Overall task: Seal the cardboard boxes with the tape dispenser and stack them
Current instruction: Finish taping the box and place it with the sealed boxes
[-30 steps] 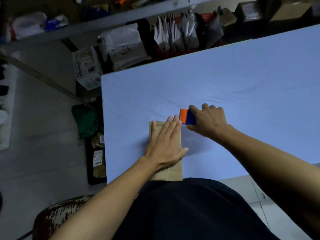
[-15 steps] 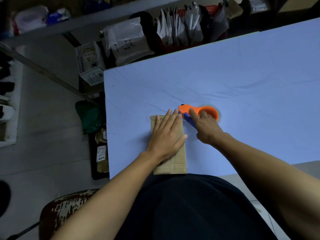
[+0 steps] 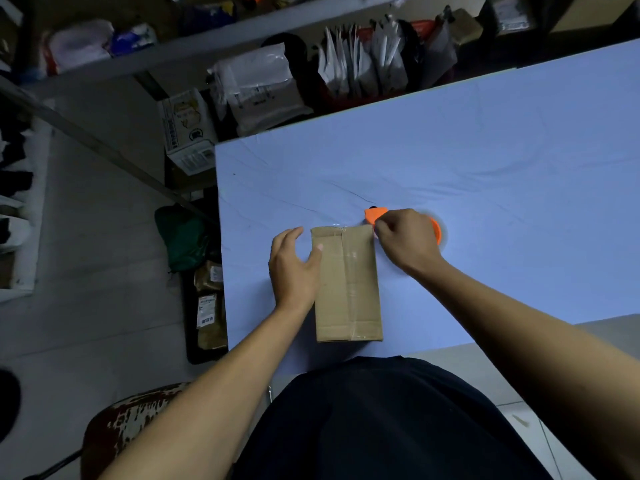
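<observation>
Head view: cardboard box point(image 3: 346, 284) flat on table point(image 3: 485, 161), near front edge, clear tape along its seam. Left hand point(image 3: 292, 268) spread, steadying box's left side; right hand point(image 3: 405, 242) closed around orange tape dispenser point(image 3: 375, 214) at far right corner. Best to press end down firmly.

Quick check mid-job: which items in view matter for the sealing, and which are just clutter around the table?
In the job:
cardboard box
orange tape dispenser
left hand
right hand
blue table

Lying about:
white mailer bags
printed carton
green bag
floor parcels
</observation>
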`<state>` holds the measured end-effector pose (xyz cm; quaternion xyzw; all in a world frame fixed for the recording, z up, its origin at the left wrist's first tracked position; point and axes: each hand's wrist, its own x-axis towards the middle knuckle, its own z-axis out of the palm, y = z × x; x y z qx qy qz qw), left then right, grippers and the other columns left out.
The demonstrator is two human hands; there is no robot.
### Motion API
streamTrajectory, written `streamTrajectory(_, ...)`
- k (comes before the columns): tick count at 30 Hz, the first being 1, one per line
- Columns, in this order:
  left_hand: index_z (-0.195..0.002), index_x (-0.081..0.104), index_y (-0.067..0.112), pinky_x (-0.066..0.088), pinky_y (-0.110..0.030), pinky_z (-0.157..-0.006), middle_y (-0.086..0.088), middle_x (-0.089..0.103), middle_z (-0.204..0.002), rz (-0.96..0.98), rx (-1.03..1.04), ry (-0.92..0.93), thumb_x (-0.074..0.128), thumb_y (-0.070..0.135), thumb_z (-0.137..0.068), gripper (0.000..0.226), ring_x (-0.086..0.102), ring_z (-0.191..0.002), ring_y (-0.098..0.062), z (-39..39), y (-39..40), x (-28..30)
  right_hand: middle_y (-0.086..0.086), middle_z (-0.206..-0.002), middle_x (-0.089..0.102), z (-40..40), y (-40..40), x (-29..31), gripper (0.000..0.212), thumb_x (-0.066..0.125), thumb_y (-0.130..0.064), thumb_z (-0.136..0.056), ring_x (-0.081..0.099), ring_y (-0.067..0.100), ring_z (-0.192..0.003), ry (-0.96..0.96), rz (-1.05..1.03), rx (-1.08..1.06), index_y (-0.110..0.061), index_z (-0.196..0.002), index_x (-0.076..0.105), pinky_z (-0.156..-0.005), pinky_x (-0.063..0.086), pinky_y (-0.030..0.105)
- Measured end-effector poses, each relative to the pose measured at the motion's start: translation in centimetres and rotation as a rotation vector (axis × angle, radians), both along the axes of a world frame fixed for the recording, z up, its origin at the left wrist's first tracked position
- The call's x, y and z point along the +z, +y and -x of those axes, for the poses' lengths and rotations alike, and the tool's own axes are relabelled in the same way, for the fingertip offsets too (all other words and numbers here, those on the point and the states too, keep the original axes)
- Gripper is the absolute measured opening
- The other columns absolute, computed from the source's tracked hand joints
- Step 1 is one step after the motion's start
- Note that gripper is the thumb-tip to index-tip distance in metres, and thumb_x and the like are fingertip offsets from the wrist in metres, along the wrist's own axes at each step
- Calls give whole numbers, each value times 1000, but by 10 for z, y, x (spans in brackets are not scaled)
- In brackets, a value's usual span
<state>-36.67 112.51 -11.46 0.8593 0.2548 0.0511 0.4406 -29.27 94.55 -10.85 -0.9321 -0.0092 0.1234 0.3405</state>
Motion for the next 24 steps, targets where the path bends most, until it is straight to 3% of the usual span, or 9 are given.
streamTrajectory(2,-135,59,10,43,-31,-108,-3,59,-137,124,51,72,70,18,-91,45,55,-126,-15,0,-2,-3,10,-54,35,7,7,3,37,51,-14,-90,32,21,-53,70,-62,-54,-8,-56,36,-51,19,35)
streamTrajectory(5,-123,67,18,51,-37,-100,7,70,-121,220,57,108,65,24,-91,32,63,-114,-10,-4,-8,-2,4,-56,30,15,16,6,38,52,-20,-92,29,19,-55,133,-130,-100,-12,-58,35,-50,18,34)
streamTrajectory(8,-107,66,24,55,-37,-82,13,70,-88,230,-14,123,60,23,-92,17,65,-86,-15,-8,-13,1,8,-61,44,19,23,3,31,52,-23,-91,40,22,-61,154,-158,-142,-3,-67,51,-54,26,34)
streamTrajectory(11,-110,65,28,53,-32,-75,8,70,-87,216,-56,151,59,25,-92,19,65,-85,-19,-14,-12,3,10,-69,61,19,26,1,28,53,-25,-92,55,26,-71,165,-190,-175,-4,-77,63,-60,36,35)
streamTrajectory(15,-108,67,26,48,-28,-69,12,67,-82,266,25,133,58,23,-94,17,59,-77,-16,-16,-13,5,10,-72,65,19,28,2,23,57,-25,-88,56,25,-71,149,-246,-210,-7,-79,67,-61,41,35)
streamTrajectory(18,-88,66,40,53,-28,-79,27,69,-79,356,67,16,62,16,-92,25,64,-79,-3,-20,-11,19,-2,-75,70,15,29,11,14,61,-22,-84,61,17,-72,108,-356,-233,-13,-83,72,-66,49,36)
streamTrajectory(21,-87,68,46,55,-31,-93,27,73,-92,411,99,-104,67,13,-89,33,69,-98,-1,-34,-2,38,-9,-84,74,9,33,28,11,65,-21,-83,69,11,-84,31,-483,-238,-19,-89,74,-79,57,40)
streamTrajectory(24,-104,76,26,55,-35,-97,11,76,-103,475,149,-205,73,11,-88,22,70,-102,-5,-41,7,46,-13,-97,76,7,35,40,23,69,-12,-85,70,4,-96,-13,-637,-235,-30,-98,73,-92,56,39)
